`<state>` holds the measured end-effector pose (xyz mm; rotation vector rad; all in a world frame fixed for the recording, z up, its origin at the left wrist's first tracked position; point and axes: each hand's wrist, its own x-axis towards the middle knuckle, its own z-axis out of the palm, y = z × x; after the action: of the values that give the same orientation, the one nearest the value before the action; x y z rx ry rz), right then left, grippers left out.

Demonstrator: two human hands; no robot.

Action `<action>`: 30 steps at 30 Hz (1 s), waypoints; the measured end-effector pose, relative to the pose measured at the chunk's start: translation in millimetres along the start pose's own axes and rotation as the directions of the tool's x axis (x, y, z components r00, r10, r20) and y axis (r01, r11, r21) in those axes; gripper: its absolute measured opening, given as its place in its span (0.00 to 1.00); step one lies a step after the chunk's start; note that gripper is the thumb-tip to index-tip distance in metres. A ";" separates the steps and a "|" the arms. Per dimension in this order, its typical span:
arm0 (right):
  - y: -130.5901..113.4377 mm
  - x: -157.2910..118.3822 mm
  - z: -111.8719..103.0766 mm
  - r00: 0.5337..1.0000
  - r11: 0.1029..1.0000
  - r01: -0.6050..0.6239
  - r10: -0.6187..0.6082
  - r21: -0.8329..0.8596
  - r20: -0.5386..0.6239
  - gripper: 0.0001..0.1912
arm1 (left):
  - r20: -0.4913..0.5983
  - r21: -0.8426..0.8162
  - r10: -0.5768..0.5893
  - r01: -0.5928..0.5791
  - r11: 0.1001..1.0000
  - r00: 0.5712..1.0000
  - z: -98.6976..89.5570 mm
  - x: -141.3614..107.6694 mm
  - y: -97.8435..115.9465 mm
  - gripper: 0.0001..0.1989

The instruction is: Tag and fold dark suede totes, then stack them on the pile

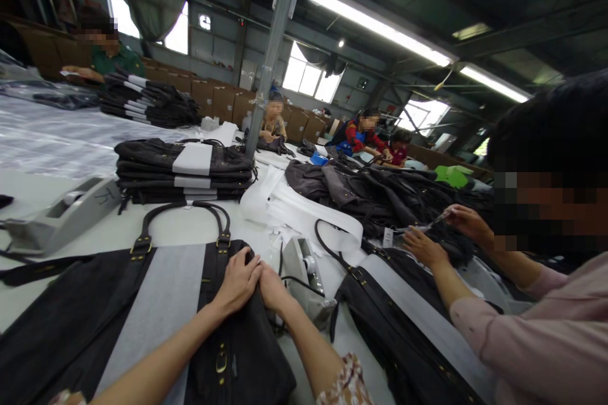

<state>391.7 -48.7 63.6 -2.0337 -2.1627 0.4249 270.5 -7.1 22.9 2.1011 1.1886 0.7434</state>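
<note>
A dark handbag (247,354) with brass buckles lies flat in front of me. Around its middle runs a white paper band (159,304), and its looped handles point away from me. My left hand (240,280) is closed on the top edge at the bag's right corner. Right beside it, my right hand (274,289) pinches the same corner, the fingertips of both hands meeting. Whatever small part lies between the fingers is hidden. To the right of my hands stands a grey tape dispenser (306,272).
A stack of banded bags (185,168) stands ahead, with another tape dispenser (61,215) to its left. White paper strips (304,202) lie mid-table near a heap of dark bags (361,190). A co-worker (546,323) at right handles a tag over another bag (403,316).
</note>
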 end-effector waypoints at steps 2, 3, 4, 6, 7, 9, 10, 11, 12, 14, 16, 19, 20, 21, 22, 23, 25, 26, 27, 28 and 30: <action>13.5 6.4 -9.3 0.994 0.999 0.027 -0.029 0.019 0.109 0.15 | 0.075 0.136 0.120 -0.129 0.982 0.990 9.9 -3.4 -6.0 0.24; 21.2 12.6 -15.1 0.986 1.000 0.021 -0.025 0.021 0.165 0.13 | 0.115 0.195 0.151 -0.171 0.966 0.982 14.1 -4.9 -8.5 0.24; 28.5 20.3 -20.4 0.977 1.000 0.001 -0.005 0.015 0.211 0.10 | 0.143 0.240 0.161 -0.192 0.952 0.977 17.4 -6.2 -10.3 0.24; 38.5 38.7 -27.0 0.965 0.998 -0.054 0.056 -0.016 0.255 0.09 | 0.170 0.311 0.172 -0.218 0.925 0.970 21.1 -7.6 -11.8 0.24; 40.4 48.3 -27.3 0.965 0.996 -0.081 0.088 -0.036 0.248 0.11 | 0.175 0.333 0.175 -0.225 0.916 0.969 21.7 -7.5 -11.7 0.24; 37.4 65.1 -22.4 0.970 0.989 -0.127 0.139 -0.076 0.198 0.13 | 0.180 0.349 0.176 -0.230 0.909 0.968 21.3 -6.2 -10.9 0.24; 33.4 71.0 -17.8 0.973 0.984 -0.150 0.164 -0.095 0.162 0.14 | 0.182 0.347 0.177 -0.231 0.909 0.967 20.6 -5.3 -10.4 0.24; 28.4 74.9 -12.5 0.973 0.977 -0.177 0.192 -0.116 0.126 0.14 | 0.181 0.342 0.177 -0.231 0.911 0.967 19.8 -4.7 -10.0 0.24; 23.1 76.6 -7.0 0.971 0.969 -0.208 0.221 -0.136 0.091 0.14 | 0.177 0.338 0.176 -0.228 0.913 0.968 19.0 -4.4 -9.6 0.24; 14.1 74.7 3.2 0.963 0.950 -0.261 0.269 -0.172 0.024 0.15 | 0.168 0.334 0.176 -0.224 0.916 0.970 17.5 -5.2 -9.0 0.25; 9.4 68.3 10.7 0.955 0.935 -0.296 0.297 -0.194 -0.026 0.16 | 0.164 0.335 0.179 -0.225 0.915 0.970 16.8 -6.7 -9.2 0.25; 9.2 55.6 16.7 0.949 0.927 -0.314 0.309 -0.203 -0.056 0.15 | 0.167 0.339 0.186 -0.234 0.911 0.968 17.7 -8.6 -11.2 0.25; 9.4 51.3 17.6 0.949 0.927 -0.314 0.309 -0.204 -0.059 0.14 | 0.168 0.342 0.187 -0.235 0.910 0.968 18.4 -9.1 -12.1 0.25; 9.3 47.0 18.0 0.950 0.928 -0.312 0.307 -0.205 -0.060 0.14 | 0.168 0.344 0.187 -0.236 0.909 0.968 19.1 -9.5 -13.0 0.25; 8.7 43.0 18.1 0.951 0.929 -0.309 0.303 -0.206 -0.060 0.13 | 0.168 0.347 0.189 -0.237 0.907 0.968 19.8 -10.0 -13.7 0.25; 7.7 39.4 17.6 0.953 0.930 -0.303 0.298 -0.207 -0.058 0.13 | 0.165 0.350 0.192 -0.239 0.906 0.967 20.5 -10.5 -14.4 0.25; 5.0 34.9 15.2 0.955 0.931 -0.296 0.291 -0.213 -0.052 0.12 | 0.154 0.354 0.201 -0.244 0.903 0.967 21.5 -11.5 -15.3 0.25; 4.0 34.4 13.1 0.956 0.930 -0.294 0.289 -0.221 -0.054 0.12 | 0.147 0.356 0.207 -0.247 0.901 0.967 22.0 -11.9 -15.5 0.25; 3.6 35.6 10.4 0.956 0.928 -0.292 0.286 -0.233 -0.059 0.12 | 0.141 0.356 0.212 -0.250 0.901 0.967 22.5 -12.2 -15.6 0.24; 4.1 38.6 7.3 0.957 0.924 -0.290 0.282 -0.249 -0.069 0.13 | 0.137 0.356 0.216 -0.252 0.900 0.967 23.0 -12.4 -15.6 0.24; 8.1 50.0 0.3 0.958 0.912 -0.286 0.272 -0.293 -0.089 0.14 | 0.134 0.360 0.216 -0.251 0.899 0.967 23.7 -12.5 -15.4 0.24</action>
<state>395.6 1.2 56.5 -2.5041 -2.0168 0.0718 273.6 -17.1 -6.1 2.6019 1.1066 0.5458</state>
